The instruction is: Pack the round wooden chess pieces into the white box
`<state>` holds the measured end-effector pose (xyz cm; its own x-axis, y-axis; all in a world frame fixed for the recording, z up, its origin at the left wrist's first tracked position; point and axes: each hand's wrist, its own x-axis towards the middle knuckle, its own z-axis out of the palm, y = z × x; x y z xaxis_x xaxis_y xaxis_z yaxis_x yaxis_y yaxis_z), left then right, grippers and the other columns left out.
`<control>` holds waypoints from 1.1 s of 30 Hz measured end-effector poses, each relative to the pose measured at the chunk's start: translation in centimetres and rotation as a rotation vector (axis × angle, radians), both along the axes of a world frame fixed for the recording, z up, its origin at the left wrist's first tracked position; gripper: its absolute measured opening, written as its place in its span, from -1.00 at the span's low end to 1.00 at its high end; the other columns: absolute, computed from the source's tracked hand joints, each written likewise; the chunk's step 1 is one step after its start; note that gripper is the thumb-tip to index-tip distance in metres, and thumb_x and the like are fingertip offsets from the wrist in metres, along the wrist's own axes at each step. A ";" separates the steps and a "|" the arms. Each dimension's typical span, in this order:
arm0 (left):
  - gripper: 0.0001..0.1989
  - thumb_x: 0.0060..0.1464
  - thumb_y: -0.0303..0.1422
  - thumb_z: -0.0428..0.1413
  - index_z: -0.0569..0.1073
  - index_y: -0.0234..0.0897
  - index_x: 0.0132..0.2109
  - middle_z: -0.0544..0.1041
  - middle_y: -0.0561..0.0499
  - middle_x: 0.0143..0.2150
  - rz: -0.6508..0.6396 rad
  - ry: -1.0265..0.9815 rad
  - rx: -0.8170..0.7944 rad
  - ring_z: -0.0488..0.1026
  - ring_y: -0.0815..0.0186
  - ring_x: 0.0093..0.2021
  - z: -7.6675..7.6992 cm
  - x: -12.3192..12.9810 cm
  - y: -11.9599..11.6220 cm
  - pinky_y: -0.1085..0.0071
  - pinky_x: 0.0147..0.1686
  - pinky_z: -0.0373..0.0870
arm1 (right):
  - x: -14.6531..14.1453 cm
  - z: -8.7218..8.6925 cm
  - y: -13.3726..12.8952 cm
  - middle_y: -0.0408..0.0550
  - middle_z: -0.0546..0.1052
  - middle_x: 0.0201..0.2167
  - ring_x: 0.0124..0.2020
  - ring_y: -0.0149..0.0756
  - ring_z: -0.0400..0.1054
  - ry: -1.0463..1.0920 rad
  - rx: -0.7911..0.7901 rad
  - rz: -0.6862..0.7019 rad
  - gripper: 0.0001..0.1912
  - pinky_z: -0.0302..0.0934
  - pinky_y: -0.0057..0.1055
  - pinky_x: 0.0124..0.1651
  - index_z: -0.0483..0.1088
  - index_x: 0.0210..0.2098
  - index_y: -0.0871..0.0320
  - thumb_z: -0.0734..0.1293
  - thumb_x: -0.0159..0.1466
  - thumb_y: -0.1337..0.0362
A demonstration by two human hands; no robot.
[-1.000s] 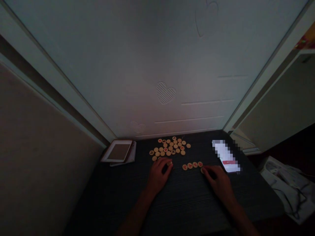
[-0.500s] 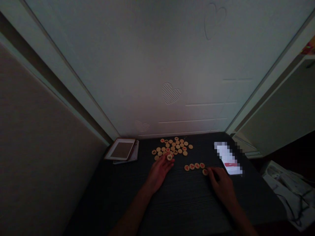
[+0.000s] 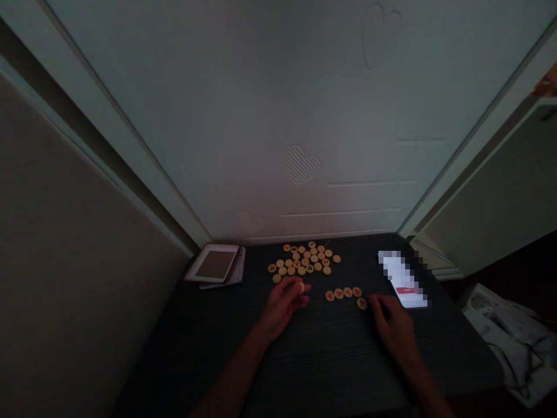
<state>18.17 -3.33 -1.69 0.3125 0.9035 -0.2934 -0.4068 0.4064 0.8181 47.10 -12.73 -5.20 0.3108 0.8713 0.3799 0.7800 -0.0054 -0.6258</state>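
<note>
Between the fingers of my left hand (image 3: pixel 282 307) is a round wooden piece (image 3: pixel 301 287), tilted and partly covered by the fingers. My right hand (image 3: pixel 393 325) rests at the dark table, its thumb and forefinger close together just right of a red-marked piece (image 3: pixel 361 303); I see nothing between them. That piece lies slightly in front of the right end of a short row of red-marked pieces (image 3: pixel 339 294). Behind my left hand spreads a loose group of round pieces (image 3: pixel 314 259), several blank side up, others with red or black characters.
On the dark table (image 3: pixel 209 342), a white-framed tablet-like object (image 3: pixel 215 265) lies on another flat item at the back left. A lit phone (image 3: pixel 402 278), partly pixelated, lies at the right. A white panel (image 3: pixel 300 116) rises behind. White bags (image 3: pixel 513 342) sit beyond the right edge.
My left hand has turned its piece from face-on to tilted, bringing it slightly nearer. My right fingers have come off the red-marked piece, which now lies free on the table.
</note>
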 end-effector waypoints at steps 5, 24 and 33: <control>-0.58 0.14 -0.11 0.31 0.59 -0.37 -0.04 0.66 -0.26 -0.05 -0.189 0.152 0.096 0.64 0.26 -0.35 0.0 0.8 -0.6 0.42 -0.40 0.55 | 0.0 0.0 -0.2 0.03 0.63 -0.22 -0.24 -0.12 0.53 0.009 -0.007 -0.019 -0.61 0.44 -0.20 -0.20 0.55 -0.13 0.07 0.20 0.43 -0.03; -0.61 0.13 -0.19 0.33 0.46 -0.29 0.01 0.69 -0.09 -0.22 -0.501 0.134 0.245 0.67 0.22 -0.28 -0.3 1.1 -1.8 0.35 -0.21 0.53 | -8.4 3.1 -0.1 -0.02 0.61 -0.05 0.00 -0.16 0.52 0.109 0.133 0.487 -0.75 0.45 -0.20 0.07 0.47 0.05 -0.01 0.29 0.41 0.27; -0.62 0.17 -0.16 0.29 0.54 -0.33 0.01 0.68 -0.13 -0.18 -0.533 0.241 0.331 0.66 0.21 -0.25 -0.1 1.4 -2.1 0.34 -0.17 0.50 | -7.6 1.3 -1.4 -0.02 0.59 0.01 0.03 -0.18 0.52 0.102 0.085 0.458 -0.76 0.46 -0.22 0.08 0.47 0.06 -0.02 0.32 0.41 0.24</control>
